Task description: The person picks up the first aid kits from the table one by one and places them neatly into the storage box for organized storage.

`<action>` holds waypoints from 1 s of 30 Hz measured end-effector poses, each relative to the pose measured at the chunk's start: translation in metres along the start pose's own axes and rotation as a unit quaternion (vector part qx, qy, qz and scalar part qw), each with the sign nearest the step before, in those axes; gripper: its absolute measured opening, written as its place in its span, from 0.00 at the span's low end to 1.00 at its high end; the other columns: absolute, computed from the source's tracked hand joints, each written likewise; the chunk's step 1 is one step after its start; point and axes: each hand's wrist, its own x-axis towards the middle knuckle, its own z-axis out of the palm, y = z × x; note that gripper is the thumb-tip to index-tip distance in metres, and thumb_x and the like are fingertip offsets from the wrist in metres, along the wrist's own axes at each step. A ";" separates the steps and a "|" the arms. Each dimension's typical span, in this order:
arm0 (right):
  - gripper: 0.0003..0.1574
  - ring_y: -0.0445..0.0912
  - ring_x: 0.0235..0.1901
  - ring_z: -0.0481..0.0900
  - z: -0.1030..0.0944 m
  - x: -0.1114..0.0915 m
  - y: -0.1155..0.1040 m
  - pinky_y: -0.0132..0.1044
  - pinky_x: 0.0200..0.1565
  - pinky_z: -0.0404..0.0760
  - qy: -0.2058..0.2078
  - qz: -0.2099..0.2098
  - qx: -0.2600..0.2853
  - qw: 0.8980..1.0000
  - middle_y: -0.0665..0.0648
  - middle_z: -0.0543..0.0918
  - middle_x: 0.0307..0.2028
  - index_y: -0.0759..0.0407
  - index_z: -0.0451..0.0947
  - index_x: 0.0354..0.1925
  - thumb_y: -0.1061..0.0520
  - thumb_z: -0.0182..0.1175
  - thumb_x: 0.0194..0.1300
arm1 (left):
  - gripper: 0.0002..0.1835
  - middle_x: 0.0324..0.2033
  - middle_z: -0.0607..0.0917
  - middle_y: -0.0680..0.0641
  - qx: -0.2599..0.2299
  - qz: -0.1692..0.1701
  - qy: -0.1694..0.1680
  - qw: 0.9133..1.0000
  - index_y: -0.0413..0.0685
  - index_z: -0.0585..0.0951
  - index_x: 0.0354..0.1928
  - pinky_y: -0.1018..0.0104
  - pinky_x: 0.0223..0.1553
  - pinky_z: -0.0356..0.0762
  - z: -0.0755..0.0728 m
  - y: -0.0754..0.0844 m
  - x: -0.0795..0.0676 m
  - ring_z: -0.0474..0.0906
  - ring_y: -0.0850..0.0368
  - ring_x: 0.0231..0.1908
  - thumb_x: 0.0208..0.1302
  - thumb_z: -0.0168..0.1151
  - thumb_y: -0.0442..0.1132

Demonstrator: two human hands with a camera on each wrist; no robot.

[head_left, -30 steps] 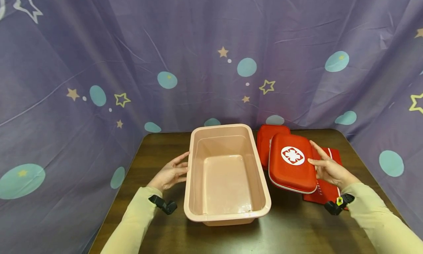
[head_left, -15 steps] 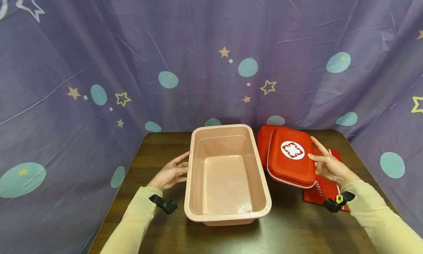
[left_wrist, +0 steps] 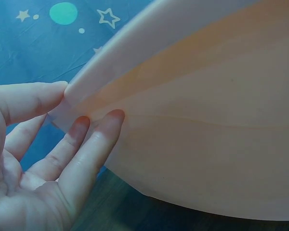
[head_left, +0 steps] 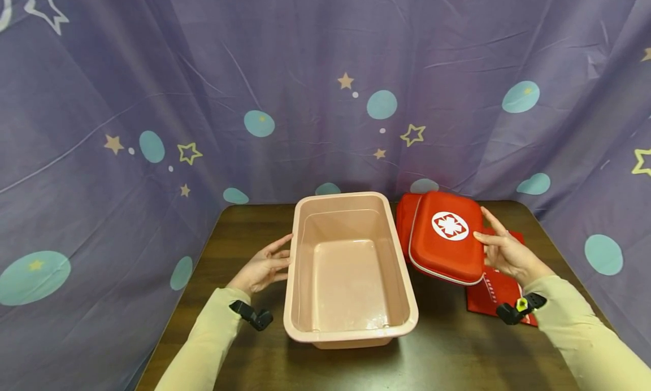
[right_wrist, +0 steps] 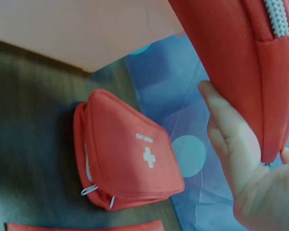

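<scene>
My right hand (head_left: 513,258) grips the right edge of a red hard first-aid case (head_left: 450,261) with a white cross emblem, thumb on top and fingers beneath. The case is raised and tilted; in the right wrist view its zipped side (right_wrist: 241,62) shows above the hand. My left hand (head_left: 261,269) touches the left side of a pink plastic basin (head_left: 351,283). The left wrist view shows its fairly straight fingers (left_wrist: 98,149) resting against the basin's outer wall below the rim.
Right of the basin, a red soft first-aid pouch (right_wrist: 130,149) lies on the dark wooden table (head_left: 447,357), partly behind the raised case. Another flat red item (head_left: 495,298) lies under my right hand. A patterned purple curtain (head_left: 315,97) hangs behind.
The right hand has raised the first-aid case slightly, shifting it away from me and a little left, over the soft pouch. The left hand and basin stay put.
</scene>
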 end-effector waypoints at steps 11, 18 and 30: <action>0.57 0.47 0.36 0.83 0.015 0.004 -0.018 0.41 0.33 0.83 0.018 -0.015 0.041 0.999 0.52 0.81 0.40 0.31 0.15 0.70 0.67 0.44 0.70 | 0.39 0.48 0.77 0.49 0.003 0.010 -0.011 1.000 0.47 0.46 0.74 0.61 0.44 0.81 -0.002 -0.002 -0.001 0.79 0.58 0.45 0.66 0.52 0.26; 0.57 0.48 0.36 0.83 0.028 0.009 -0.025 0.44 0.34 0.83 0.009 -0.024 0.052 0.998 0.53 0.80 0.40 0.30 0.16 0.70 0.67 0.44 0.70 | 0.39 0.49 0.76 0.49 0.000 0.012 -0.016 1.000 0.47 0.45 0.75 0.62 0.44 0.80 -0.003 -0.004 -0.002 0.79 0.58 0.45 0.67 0.49 0.25; 0.48 0.46 0.31 0.83 0.048 0.016 -0.031 0.41 0.33 0.82 0.013 -0.032 0.021 0.999 0.53 0.80 0.38 0.32 0.30 0.70 0.67 0.44 0.70 | 0.38 0.50 0.76 0.48 -0.002 0.006 -0.001 1.000 0.48 0.47 0.74 0.62 0.44 0.81 -0.001 -0.003 -0.001 0.80 0.58 0.44 0.66 0.49 0.24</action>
